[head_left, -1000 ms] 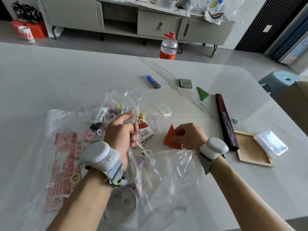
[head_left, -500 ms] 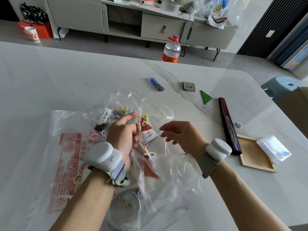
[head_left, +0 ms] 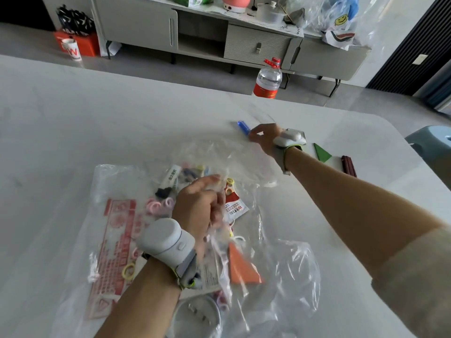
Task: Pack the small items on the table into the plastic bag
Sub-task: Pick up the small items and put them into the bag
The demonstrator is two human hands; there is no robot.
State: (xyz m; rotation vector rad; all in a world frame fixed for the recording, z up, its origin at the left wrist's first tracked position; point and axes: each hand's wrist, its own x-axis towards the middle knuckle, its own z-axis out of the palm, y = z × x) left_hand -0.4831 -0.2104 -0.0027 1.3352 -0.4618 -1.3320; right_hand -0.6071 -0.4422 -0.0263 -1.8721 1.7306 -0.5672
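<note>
The clear plastic bag [head_left: 288, 269] lies open on the white table [head_left: 73, 132], with hair ties, sachets and an orange triangle [head_left: 241, 264] inside. My left hand [head_left: 200, 203] grips the bag's upper film at the mouth. My right hand [head_left: 264, 137] is stretched far out, and its fingertips pinch the near end of a blue lighter [head_left: 242, 126] lying on the table. A green triangle [head_left: 322, 153] and a dark red folded fan [head_left: 349, 164] lie to the right of that hand.
A water bottle [head_left: 267, 79] stands on the floor past the table's far edge. A blue stool [head_left: 429, 140] is at the right, beyond the table corner. A grey sideboard [head_left: 195, 32] runs along the back wall.
The orange triangle went from my right hand into the bag. My right hand then left the bag mouth and reached far forward to the blue lighter. The left hand stayed on the bag.
</note>
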